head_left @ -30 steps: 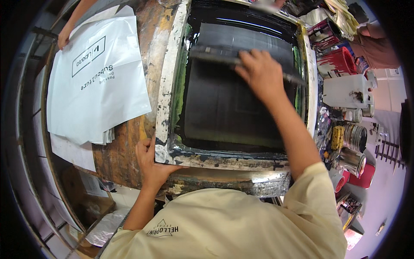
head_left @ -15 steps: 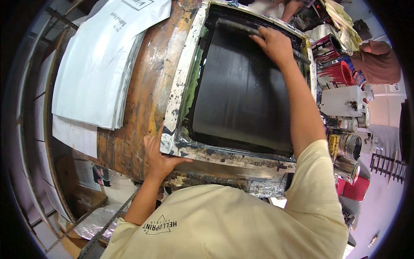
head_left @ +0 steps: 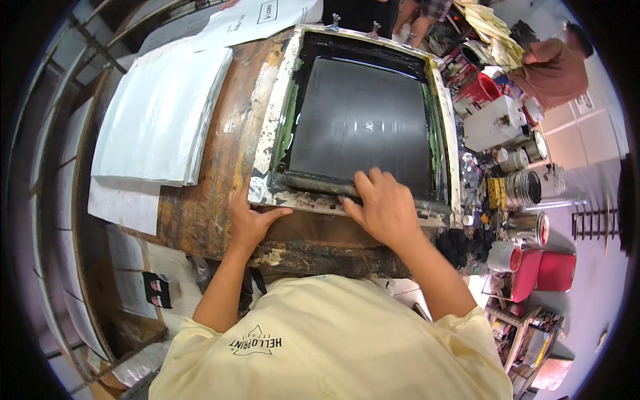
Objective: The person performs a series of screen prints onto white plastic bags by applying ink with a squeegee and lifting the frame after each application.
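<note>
"Counting the worker's own hands, what do you get?"

"Two. The right hand (head_left: 385, 208) has its grip closed around a squeegee (head_left: 317, 182). The left hand (head_left: 250, 221) is spread at the near-left corner of the frame (head_left: 272, 120), its thumb along the near edge. How hard it presses, I can't tell."

"And where is the squeegee?"

"There's just the one, inside the single frame, at the near end of the dark mesh (head_left: 367, 100)."

"Which way does it lie?"

"Crosswise. Its long axis runs left to right, beside the frame's near side, with the right end slanting a little closer to the person. Which way the blade faces, I can't make out."

"Any clamps?"

"Two metal clamps (head_left: 334, 24), both on the frame's far side."

"What else is on the tabletop (head_left: 233, 100)?"

"One thick stack of white sheets (head_left: 160, 113), left of the frame and apart from it. One printed sheet (head_left: 260, 23) lies beyond that."

"Other people?"

"One in a brown top (head_left: 550, 70), over to the right, and another at the far edge, partly cut off."
</note>
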Tool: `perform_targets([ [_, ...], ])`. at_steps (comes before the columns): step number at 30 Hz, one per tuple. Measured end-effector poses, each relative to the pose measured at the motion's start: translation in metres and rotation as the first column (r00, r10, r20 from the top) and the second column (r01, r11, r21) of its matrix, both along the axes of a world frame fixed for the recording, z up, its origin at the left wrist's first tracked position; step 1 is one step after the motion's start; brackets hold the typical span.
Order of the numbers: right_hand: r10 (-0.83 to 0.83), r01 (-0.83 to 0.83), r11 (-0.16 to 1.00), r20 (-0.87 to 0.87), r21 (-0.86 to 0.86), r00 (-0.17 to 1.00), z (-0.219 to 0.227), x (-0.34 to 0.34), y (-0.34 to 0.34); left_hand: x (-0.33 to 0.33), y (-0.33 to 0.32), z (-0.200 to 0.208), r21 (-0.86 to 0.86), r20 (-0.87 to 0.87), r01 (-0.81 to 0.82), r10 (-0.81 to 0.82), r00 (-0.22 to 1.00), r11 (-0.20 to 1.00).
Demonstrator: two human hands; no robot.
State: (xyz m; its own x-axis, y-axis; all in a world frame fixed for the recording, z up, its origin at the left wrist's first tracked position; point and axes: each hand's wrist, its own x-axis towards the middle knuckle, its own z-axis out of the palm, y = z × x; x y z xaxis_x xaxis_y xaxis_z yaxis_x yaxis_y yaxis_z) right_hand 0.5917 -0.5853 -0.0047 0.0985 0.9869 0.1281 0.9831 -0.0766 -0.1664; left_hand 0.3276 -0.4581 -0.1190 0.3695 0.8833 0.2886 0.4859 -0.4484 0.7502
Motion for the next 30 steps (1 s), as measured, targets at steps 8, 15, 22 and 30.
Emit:
perform_targets([
  [8,-0.089,-0.034,0.903,0.264,0.429,0.96,0.108,0.021,0.027,0.033,0.023,0.098,-0.166,0.632,0.121,0.011,0.775,0.979],
  [15,-0.115,-0.075,0.831,0.302,0.552,0.946,0.184,0.051,0.08,0.053,-0.01,0.062,0.209,-0.457,0.163,-0.051,0.888,0.964],
  [22,-0.088,0.023,0.8,0.081,0.599,0.993,0.236,0.048,0.101,0.052,-0.041,0.011,-0.007,-0.714,0.183,-0.133,0.687,0.983],
  [30,-0.074,0.053,0.88,0.025,0.471,0.997,0.254,0.072,0.117,0.108,0.015,0.09,0.141,-0.124,0.138,-0.121,0.985,0.98],
])
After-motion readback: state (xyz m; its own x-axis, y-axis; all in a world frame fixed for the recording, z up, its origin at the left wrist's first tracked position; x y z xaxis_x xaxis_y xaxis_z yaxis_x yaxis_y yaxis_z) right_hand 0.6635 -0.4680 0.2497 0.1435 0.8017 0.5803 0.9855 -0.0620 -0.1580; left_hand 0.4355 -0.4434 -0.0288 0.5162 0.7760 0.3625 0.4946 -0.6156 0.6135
